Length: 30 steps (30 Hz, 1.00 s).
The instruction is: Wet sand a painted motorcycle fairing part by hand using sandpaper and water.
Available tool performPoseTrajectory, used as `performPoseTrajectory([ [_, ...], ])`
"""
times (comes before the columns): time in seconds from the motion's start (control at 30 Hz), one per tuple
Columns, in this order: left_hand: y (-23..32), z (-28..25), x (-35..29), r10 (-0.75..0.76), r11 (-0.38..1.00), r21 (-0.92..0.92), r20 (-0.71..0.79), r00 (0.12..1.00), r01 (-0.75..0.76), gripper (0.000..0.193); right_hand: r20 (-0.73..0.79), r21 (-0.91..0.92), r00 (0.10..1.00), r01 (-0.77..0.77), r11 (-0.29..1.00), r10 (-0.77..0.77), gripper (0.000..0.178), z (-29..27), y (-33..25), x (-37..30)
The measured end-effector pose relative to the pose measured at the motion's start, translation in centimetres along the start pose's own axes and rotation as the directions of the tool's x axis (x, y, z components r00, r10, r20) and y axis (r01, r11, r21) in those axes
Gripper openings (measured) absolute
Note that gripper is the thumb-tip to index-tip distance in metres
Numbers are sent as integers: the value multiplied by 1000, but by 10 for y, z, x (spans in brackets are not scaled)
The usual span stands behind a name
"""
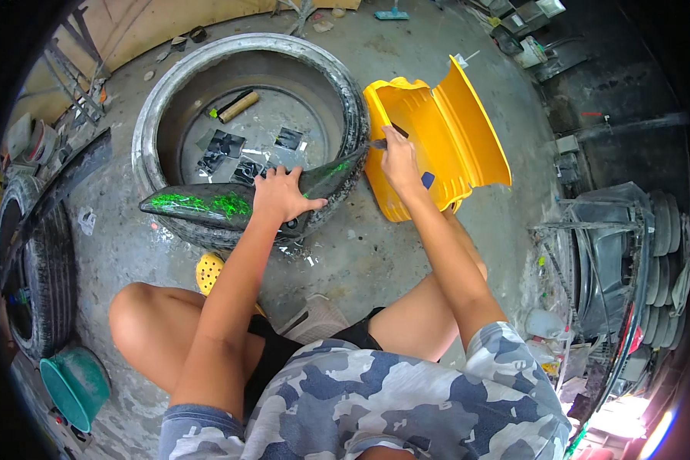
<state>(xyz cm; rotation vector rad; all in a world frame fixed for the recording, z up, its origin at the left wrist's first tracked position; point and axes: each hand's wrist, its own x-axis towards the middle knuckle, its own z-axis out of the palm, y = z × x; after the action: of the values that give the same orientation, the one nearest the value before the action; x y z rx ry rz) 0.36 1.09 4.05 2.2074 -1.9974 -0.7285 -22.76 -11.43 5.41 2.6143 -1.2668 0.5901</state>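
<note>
A long, curved black panel (pixel 314 184) with scratchy bright green patches lies across the near rim of a large tire (pixel 147 146). My left hand (pixel 282 195) rests flat on the panel's middle, fingers spread and thumb pointing right. At the panel's right end, my right hand (pixel 397 159) is closed on a small dark tool (pixel 379 144); its kind is mostly hidden by the fingers. Just beyond and under that hand stands a yellow plastic shell (pixel 468 126), folded open in two halves. A dark blue piece (pixel 427 180) shows inside it.
Within the tire lie a tan roll (pixel 238 106) and several dark film pieces (pixel 222 146). To the left are another tire (pixel 50 284) and a green bucket (pixel 65 376). A cluttered rack with grey panels (pixel 606 238) stands at right. Below me sits a pale stool (pixel 317 318).
</note>
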Motion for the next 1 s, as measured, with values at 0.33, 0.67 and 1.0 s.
performPoseTrajectory([
  [0.33, 1, -4, -2, 2, 1000, 8, -42, 999, -2, 92, 240, -340, 942, 307, 889, -233, 45, 11, -48, -28],
  [0.67, 4, -3, -3, 12, 1000, 14, -7, 1000, -12, 96, 255, -431, 964, 182, 884, -75, 45, 13, -55, -16],
  [1.0, -1, 3, -1, 11, 1000, 25, -47, 999, -9, 96, 329, -535, 944, 204, 820, -20, 44, 16, -94, -29],
])
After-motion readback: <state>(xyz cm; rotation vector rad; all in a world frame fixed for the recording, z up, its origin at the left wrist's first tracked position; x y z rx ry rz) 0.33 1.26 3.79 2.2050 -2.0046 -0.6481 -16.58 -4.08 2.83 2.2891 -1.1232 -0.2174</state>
